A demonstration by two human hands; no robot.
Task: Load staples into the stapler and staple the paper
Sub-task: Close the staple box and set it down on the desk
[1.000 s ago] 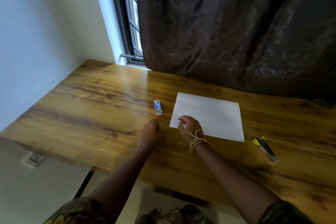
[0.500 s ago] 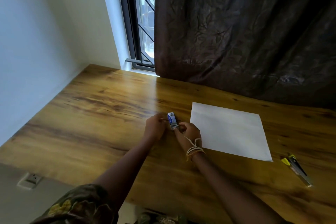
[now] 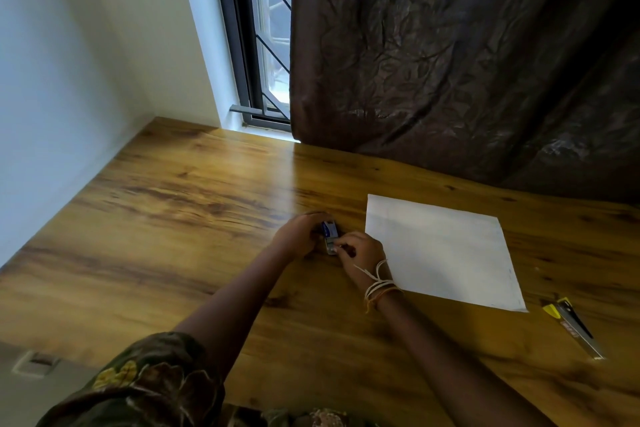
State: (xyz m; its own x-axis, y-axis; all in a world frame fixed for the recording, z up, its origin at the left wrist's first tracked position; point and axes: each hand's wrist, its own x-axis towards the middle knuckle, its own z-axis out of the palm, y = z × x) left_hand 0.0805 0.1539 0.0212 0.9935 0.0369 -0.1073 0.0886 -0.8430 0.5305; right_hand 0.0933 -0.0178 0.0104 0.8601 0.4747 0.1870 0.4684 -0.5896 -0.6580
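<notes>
Both hands were on the small blue-and-white cardboard staple box point(image 3: 329, 231), mid-table, just left of the white paper sheet point(image 3: 440, 250). My left hand point(image 3: 300, 234) gripped the box body; my right hand point(image 3: 360, 250) pinched its near end, where a grey tray of staples seemed to be showing. The yellow-and-black metal stapler point(image 3: 571, 326) lay untouched, near right. Nothing loaded or stapled yet, I'd judge.

Window point(image 3: 273, 45) daylight glares softly on table point(image 3: 173, 204).
</notes>
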